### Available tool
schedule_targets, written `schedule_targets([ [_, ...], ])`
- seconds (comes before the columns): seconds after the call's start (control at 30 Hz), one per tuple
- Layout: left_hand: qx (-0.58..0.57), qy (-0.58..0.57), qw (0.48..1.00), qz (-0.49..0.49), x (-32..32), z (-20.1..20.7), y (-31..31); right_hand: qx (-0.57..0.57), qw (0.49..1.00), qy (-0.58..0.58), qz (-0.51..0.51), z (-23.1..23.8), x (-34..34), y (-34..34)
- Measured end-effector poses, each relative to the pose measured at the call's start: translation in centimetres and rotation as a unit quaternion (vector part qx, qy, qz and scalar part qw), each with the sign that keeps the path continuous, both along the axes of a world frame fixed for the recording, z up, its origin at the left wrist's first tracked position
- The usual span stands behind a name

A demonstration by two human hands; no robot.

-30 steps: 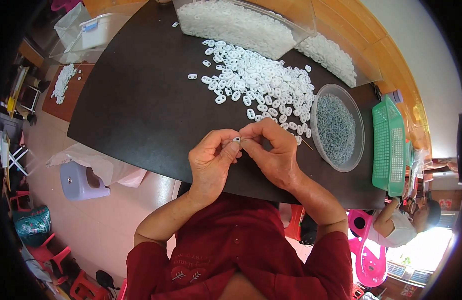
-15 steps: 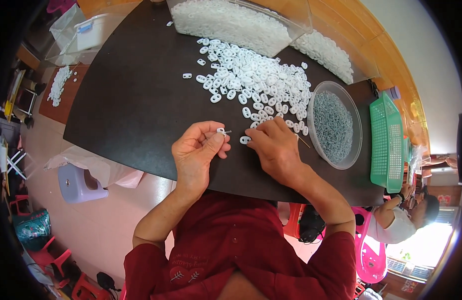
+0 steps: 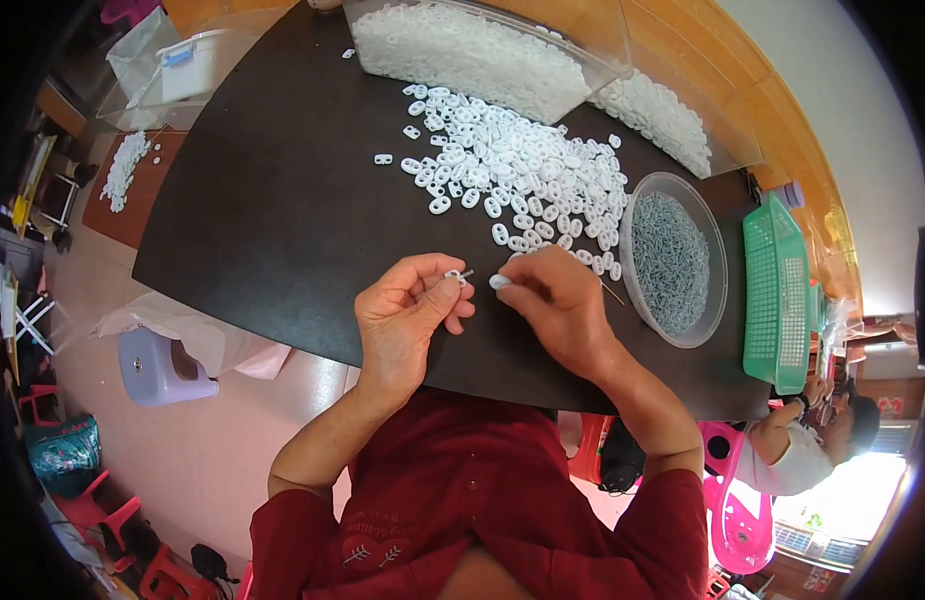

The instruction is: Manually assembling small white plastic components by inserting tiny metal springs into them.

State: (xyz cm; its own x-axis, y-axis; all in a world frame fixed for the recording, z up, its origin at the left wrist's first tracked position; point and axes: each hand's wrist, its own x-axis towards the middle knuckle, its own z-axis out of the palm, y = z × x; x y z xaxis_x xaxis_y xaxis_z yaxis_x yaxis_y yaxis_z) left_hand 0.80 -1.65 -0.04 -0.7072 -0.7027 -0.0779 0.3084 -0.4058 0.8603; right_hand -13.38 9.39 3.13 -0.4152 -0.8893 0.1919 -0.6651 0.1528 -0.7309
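Note:
Pinched between thumb and fingers of my left hand (image 3: 413, 310) is a small white oval plastic piece (image 3: 454, 277) with a grey screw (image 3: 468, 273) sticking out of it toward the right. A short gap away, my right hand (image 3: 558, 300) grips another white oval piece (image 3: 499, 282) by its edge, between thumb and forefinger. Beyond both hands spreads a loose pile of white two-holed oval pieces (image 3: 523, 150) on the dark table (image 3: 253, 210). To the right of my right hand stands a round clear tub (image 3: 673, 338) full of grey screws (image 3: 673, 260).
Clear bins (image 3: 623, 45) of white pieces line the far edge. A green basket (image 3: 776, 290) stands at the right, and a thin stick (image 3: 613, 292) lies by the tub. A purple stool (image 3: 163, 370) is on the floor at left; another person (image 3: 808, 440) sits at right.
My right hand has taken hold of the white oval piece that lay on the table under its fingertips. My left hand has shifted slightly right with its piece and screw.

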Motion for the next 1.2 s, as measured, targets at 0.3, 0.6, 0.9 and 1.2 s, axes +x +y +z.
schedule_targets([
  [0.3,0.024,-0.009,0.999,-0.031,-0.2,1.0,1.1,-0.029,0.914,-0.399,-0.068,1.0,-0.7,-0.6],
  [0.6,0.022,-0.021,0.999,-0.014,-0.3,0.8,1.6,-0.015,0.915,-0.398,-0.066,0.8,-0.3,-1.1],
  [0.9,0.004,-0.05,0.999,-0.001,-0.4,1.0,1.7,-0.037,0.921,-0.383,-0.065,0.3,-0.1,-1.1],
  [1.2,-0.007,-0.053,0.999,0.006,-0.3,0.9,1.8,-0.062,0.932,-0.351,-0.062,0.3,0.6,-1.1],
])
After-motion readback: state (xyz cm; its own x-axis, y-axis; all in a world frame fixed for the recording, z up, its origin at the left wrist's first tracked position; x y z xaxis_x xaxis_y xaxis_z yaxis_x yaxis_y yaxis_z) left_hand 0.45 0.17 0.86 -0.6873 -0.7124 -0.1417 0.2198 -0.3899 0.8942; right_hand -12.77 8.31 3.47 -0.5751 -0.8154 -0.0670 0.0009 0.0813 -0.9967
